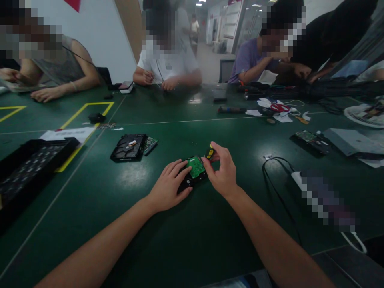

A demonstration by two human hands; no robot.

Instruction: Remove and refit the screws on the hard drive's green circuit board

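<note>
While under L hand, black HDD w/ green PCB up

Left hand lies flat on a black hard drive w/ green circuit board up, on the green counter. Right hand grips a yellow-black screwdriver at the drive's far edge. Another drive sits further left.

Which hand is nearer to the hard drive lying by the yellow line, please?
Left. The left hand sits right of that hard drive; the right hand is farther right.
</note>
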